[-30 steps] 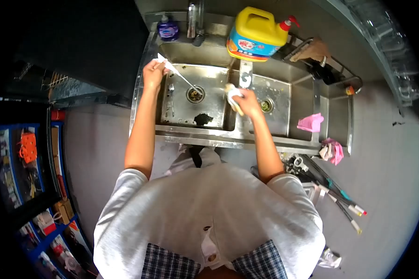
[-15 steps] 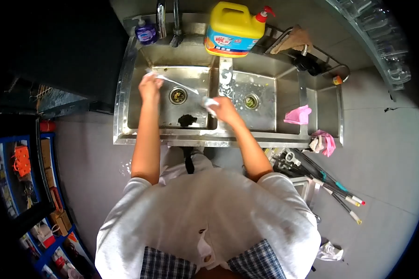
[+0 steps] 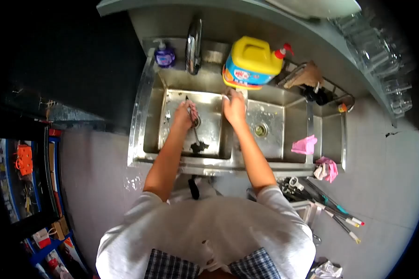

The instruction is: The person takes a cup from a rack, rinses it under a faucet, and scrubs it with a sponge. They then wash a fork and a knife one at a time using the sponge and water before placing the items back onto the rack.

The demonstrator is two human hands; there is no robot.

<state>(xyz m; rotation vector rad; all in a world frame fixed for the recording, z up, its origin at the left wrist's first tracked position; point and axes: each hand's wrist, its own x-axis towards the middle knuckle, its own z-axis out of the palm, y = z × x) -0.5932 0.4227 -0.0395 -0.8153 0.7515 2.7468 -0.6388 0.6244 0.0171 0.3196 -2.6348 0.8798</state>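
Shirt (image 3: 209, 228): light grey, plain. Sleeves (image 3: 275, 199) are short and end above the elbows, well back from the left hand (image 3: 185, 118) and right hand (image 3: 234, 108). Forearms are bare. Blue-and-white checked cloth (image 3: 167, 267) shows below the shirt, farthest from both hands.

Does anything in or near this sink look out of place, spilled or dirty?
Yes. A dark clump lies in the left basin, by the thin utensil that the left hand grips; it looks like wet debris. Long-handled tools lie scattered on the floor to the right, and a crumpled rag lies there too.
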